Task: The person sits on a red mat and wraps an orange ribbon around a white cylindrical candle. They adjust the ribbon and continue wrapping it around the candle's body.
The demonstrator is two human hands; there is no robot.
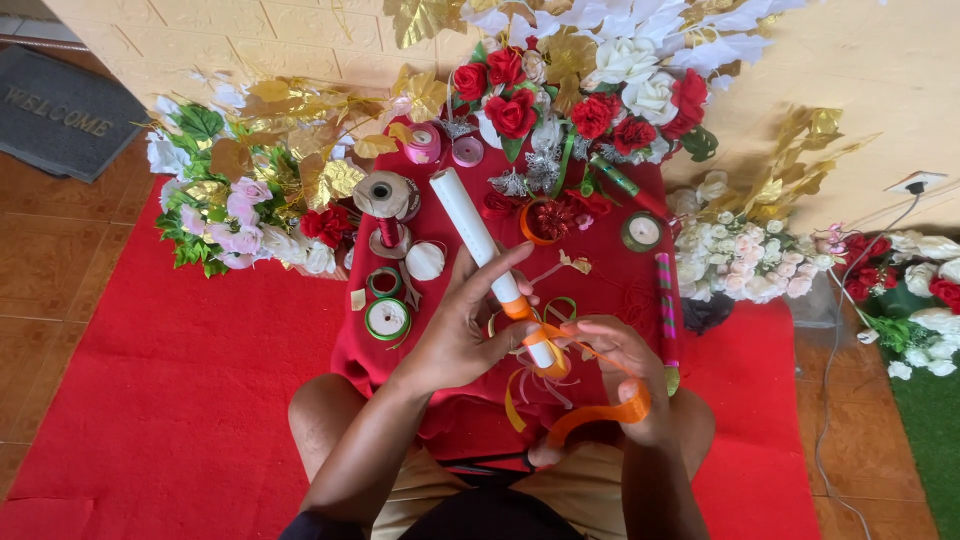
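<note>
My left hand (470, 325) grips a long white tube (470, 222) near its lower end, where orange ribbon (545, 345) is wound around it. The tube slants up to the left over a low table covered in red cloth (610, 290). My right hand (620, 375) holds the loose end of the orange ribbon, which loops down under the fingers to an orange strip (600, 415). Both hands are close together above my lap.
On the red cloth stand several ribbon spools (387, 318), a twine spool (383, 195), pink tape rolls (423, 145) and a striped stick (665, 300). Bouquets of red, white and pink artificial flowers (590, 85) ring the table. Black scissors (490, 462) lie on my lap.
</note>
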